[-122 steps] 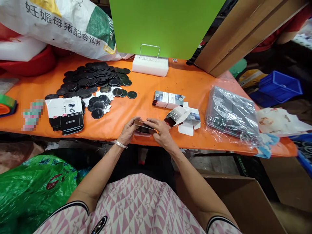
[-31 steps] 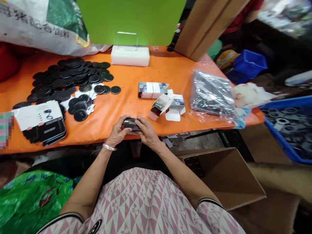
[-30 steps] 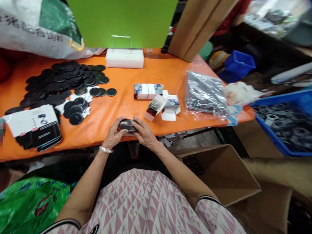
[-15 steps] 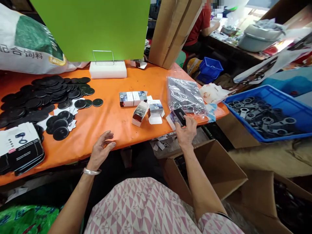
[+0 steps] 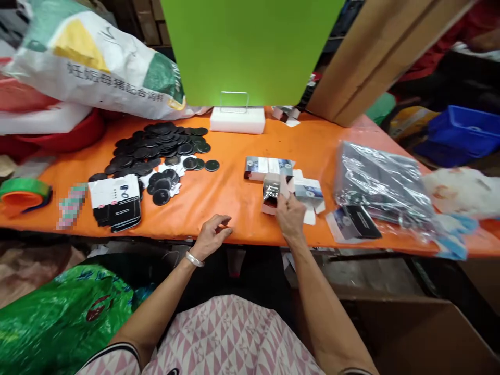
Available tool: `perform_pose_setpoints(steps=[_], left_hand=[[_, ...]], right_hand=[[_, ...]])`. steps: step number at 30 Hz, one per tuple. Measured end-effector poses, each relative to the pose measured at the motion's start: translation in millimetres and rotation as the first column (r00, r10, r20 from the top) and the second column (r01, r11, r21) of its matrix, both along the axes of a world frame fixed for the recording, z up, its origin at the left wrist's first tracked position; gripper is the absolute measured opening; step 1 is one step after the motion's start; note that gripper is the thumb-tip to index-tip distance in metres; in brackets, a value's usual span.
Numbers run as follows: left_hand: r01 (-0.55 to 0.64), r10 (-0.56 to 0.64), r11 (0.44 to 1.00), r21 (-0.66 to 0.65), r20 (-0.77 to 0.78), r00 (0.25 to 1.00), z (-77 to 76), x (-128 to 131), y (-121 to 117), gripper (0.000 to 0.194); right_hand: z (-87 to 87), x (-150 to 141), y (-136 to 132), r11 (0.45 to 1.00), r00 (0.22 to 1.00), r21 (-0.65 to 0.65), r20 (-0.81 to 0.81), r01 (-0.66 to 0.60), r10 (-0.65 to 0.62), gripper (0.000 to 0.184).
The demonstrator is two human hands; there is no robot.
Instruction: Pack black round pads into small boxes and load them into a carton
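Two bare hands are held over a table covered with orange sheeting [image 5: 238, 203]. At the far left, a roll of orange and green tape [image 5: 21, 195] lies at the table edge, and a woven feed sack [image 5: 101, 67] is heaped behind it. Black round discs [image 5: 156, 148] are piled on the sheeting, some resting on small white cards, and a stack of printed black-and-white card sleeves [image 5: 114, 203] is laid in front of them. A green plastic bag [image 5: 58, 323] is bunched below the table.

The left hand [image 5: 213, 237], with a silver bangle [image 5: 194, 259] at the wrist, is held open just above the table edge, its fingers loosely curled, and nothing is held in it. The right hand [image 5: 289, 219] is raised against a small opened white carton [image 5: 273, 191], but how firmly the carton is gripped cannot be told. Light pressure near the folds would be advisable, since thin card creases easily. The carton stands on the sheeting, with a shiny dark panel showing and its flaps loose.

Just behind it, a printed carton [image 5: 269, 167] lies on its side. Further right, a clear plastic bag of dark flat items [image 5: 380, 182] is spread out, with a black printed card [image 5: 353, 223] lying against its near edge. A blue plastic crate [image 5: 463, 127] is seen beyond the table.
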State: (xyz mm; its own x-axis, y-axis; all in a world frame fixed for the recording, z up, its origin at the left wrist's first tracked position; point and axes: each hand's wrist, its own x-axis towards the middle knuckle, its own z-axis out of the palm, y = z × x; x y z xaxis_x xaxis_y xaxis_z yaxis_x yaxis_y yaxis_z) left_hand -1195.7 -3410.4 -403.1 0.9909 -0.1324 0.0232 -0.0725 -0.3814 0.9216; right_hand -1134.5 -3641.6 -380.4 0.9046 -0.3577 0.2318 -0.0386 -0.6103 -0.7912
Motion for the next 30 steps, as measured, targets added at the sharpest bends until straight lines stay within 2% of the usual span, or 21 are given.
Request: perform_pose_setpoints(steps=[3, 5, 8, 10, 12, 13, 16, 20, 22, 24, 26, 28, 29, 30], left_hand=[[-0.135, 0.122, 0.983, 0.123, 0.111, 0.986, 1.9, 26, 39, 0.027], [-0.242, 0.203, 0.940, 0.240, 0.176, 0.963, 4.5, 56, 70, 0.027], [-0.322, 0.250, 0.824, 0.466, 0.211, 0.945, 12.2, 110, 107, 0.033], [-0.279, 0.214, 0.725, 0.630, 0.179, 0.960, 18.1, 147, 121, 0.040], [-0.194, 0.154, 0.648, 0.736, 0.123, 0.980, 21.5, 180, 127, 0.046], [-0.151, 0.123, 0.628, 0.763, 0.095, 0.988, 21.6, 195, 128, 0.049], [-0.062, 0.054, 0.620, 0.782, 0.036, 0.998, 15.1, 228, 128, 0.057], [0.007, 0.013, 0.595, 0.804, -0.018, 1.000, 4.2, 247, 124, 0.063], [0.001, 0.010, 0.577, 0.816, -0.009, 1.000, 5.2, 247, 123, 0.064], [-0.067, 0.051, 0.599, 0.798, 0.045, 0.998, 11.6, 240, 122, 0.058], [-0.146, 0.111, 0.642, 0.753, 0.097, 0.989, 20.6, 222, 118, 0.039], [-0.147, 0.130, 0.766, 0.626, 0.074, 0.989, 28.6, 188, 107, 0.022], [-0.108, 0.105, 0.845, 0.523, 0.035, 0.994, 31.2, 165, 97, 0.016], [-0.042, 0.058, 0.932, 0.360, -0.035, 0.998, 32.4, 140, 86, 0.013]], right_hand=[[10.2, -2, 4, 0.993, 0.996, 0.086, 0.035, -0.086, 0.083, 0.042], [13.3, -4, 4, 0.966, 0.980, 0.169, 0.049, -0.198, 0.193, 0.038], [10.6, -1, 4, 0.923, 0.953, 0.246, 0.017, -0.298, 0.303, 0.033], [6.7, 2, 4, 0.917, 0.952, 0.268, -0.002, -0.295, 0.306, 0.034], [3.1, 5, 3, 0.913, 0.952, 0.287, -0.011, -0.291, 0.307, 0.036], [1.3, 5, 1, 0.909, 0.951, 0.296, -0.014, -0.292, 0.310, 0.038], [-7.1, -1, -5, 0.910, 0.967, 0.337, -0.001, -0.241, 0.257, 0.048], [-25.9, -29, -14, 0.880, 0.996, 0.468, -0.006, -0.080, 0.093, 0.056], [-34.7, -49, -16, 0.880, 0.998, 0.475, -0.042, -0.022, 0.047, 0.054], [-40.9, -71, -13, 0.914, 0.997, 0.402, -0.072, 0.059, -0.032, 0.050], [-44.1, -90, -6, 0.952, 0.995, 0.294, -0.072, 0.085, -0.066, 0.044], [-43.8, -100, 9, 0.972, 0.997, 0.230, -0.057, -0.036, 0.051, 0.038], [-42.1, -101, 19, 0.963, 0.987, 0.234, -0.053, -0.136, 0.153, 0.036], [-39.6, -100, 30, 0.936, 0.966, 0.266, -0.056, -0.231, 0.254, 0.035]])
